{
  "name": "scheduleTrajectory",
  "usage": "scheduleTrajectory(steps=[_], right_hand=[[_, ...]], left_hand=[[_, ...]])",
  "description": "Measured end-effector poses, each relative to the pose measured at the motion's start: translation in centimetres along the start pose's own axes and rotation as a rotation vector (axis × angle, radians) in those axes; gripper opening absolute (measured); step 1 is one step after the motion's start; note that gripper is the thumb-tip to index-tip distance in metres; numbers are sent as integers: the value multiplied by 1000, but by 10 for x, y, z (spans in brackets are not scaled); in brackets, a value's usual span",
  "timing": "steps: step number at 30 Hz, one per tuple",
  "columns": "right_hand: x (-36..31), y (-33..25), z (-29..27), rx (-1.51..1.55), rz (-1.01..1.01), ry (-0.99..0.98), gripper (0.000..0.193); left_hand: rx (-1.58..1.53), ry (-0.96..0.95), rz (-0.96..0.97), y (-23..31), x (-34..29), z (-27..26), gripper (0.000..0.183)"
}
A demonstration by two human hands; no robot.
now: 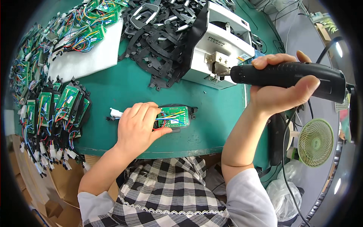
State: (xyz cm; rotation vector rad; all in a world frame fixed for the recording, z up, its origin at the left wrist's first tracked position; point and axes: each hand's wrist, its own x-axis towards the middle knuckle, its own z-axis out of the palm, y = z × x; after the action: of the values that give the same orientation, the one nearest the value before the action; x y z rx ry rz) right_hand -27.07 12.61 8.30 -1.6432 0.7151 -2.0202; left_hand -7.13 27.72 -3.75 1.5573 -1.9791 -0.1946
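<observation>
On the green table, near its front edge, lies a green circuit board [183, 117] in a black plastic frame [193, 110]. My left hand [137, 123] is closed over its left end and hides that part. Coloured wires cross the board, and a white connector [116, 113] pokes out left of my fingers. Raised at the right, my right hand [280, 96] grips a black electric screwdriver [283, 75], held nearly level. Its tip meets the front of the white screw feeder [198, 62], at the small metal outlet; whether a screw is on the tip cannot be made out.
Stacked boards in black frames [68, 100] stand at the left. Behind them are many wired boards [94, 36], some on a white foam sheet [109, 58]. Black plastic frames [151, 53] pile up at the back. A green fan [315, 142] and a hanging cable [284, 166] are at the right.
</observation>
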Motion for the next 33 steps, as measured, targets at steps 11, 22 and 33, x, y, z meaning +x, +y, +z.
scheduleTrajectory(steps=[11,22,33], right_hand=[[-22,-1,8,-76,124,-124,77],[4,4,8,15,-17,-49,71],[-8,8,17,-44,-95,-100,62]], left_hand=[[-3,22,33,-4,-7,-4,40],[-68,-9,83,-4,-3,-1,41],[-57,-2,85,-5,-5,0,41]])
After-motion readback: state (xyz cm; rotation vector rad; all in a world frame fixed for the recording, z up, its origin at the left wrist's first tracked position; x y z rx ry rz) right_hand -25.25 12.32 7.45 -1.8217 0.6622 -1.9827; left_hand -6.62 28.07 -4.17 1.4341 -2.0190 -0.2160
